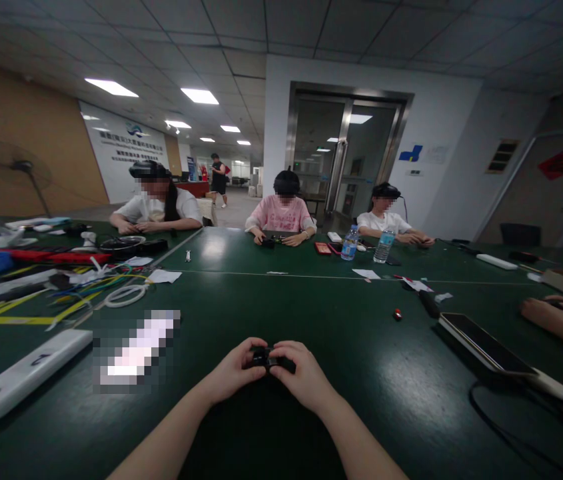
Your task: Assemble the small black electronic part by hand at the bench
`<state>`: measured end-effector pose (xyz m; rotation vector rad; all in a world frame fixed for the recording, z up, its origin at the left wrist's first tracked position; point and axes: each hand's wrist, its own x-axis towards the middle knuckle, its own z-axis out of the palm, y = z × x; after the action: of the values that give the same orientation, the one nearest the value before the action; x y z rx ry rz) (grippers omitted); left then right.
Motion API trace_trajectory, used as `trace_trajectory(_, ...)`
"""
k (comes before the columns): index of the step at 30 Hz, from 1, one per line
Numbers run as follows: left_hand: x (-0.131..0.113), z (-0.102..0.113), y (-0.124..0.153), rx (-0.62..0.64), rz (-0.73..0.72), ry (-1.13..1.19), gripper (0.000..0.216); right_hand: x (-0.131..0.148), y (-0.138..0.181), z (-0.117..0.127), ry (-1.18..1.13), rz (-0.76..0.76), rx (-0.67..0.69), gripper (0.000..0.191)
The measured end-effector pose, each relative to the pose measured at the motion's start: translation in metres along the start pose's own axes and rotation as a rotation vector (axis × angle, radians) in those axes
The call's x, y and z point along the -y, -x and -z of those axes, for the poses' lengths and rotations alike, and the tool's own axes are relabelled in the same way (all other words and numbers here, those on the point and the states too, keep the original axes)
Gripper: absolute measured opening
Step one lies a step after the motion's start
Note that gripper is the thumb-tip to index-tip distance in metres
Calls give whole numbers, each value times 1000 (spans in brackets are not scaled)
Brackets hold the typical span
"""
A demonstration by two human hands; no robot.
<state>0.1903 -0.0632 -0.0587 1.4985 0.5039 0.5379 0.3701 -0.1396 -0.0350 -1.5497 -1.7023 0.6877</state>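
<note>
Close to the near side of the green table [211, 313], my left hand [234, 368] pinches one end of a small black device [261, 359]. My right hand [306, 377] grips the other end between thumb and fingers. The device is dark with a shiny part in its middle. Its exact kind cannot be made out, and my fingers cover both its ends. Both hands face each other just above the tabletop.
White power strip [31, 373] and a blurred-out rectangle [141, 347] lie left, below tangled cables [126, 293]. On the right are a phone [486, 343], a small red-and-black piece [398, 315] and a person's hands [561, 317]. Two bottles [384, 247] stand farther back, before several seated people.
</note>
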Motion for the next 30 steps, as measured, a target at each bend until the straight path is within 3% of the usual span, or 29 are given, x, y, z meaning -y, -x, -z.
trace_trajectory(7, 1, 2, 1, 33, -24, 30, 42, 4, 3, 4, -36, 46, -3, 37)
trace_trajectory(15, 0, 1, 1, 1, -10, 37, 44, -2, 1, 2, -80, 38, -18, 25)
trace_trajectory(23, -3, 0, 1, 12, -7, 44, 42, -7, 0, 1, -142, 27, -42, 38)
trace_trajectory(30, -12, -4, 4, 3, -1, 26, 44, -11, -2, 0, -173, -21, -33, 37)
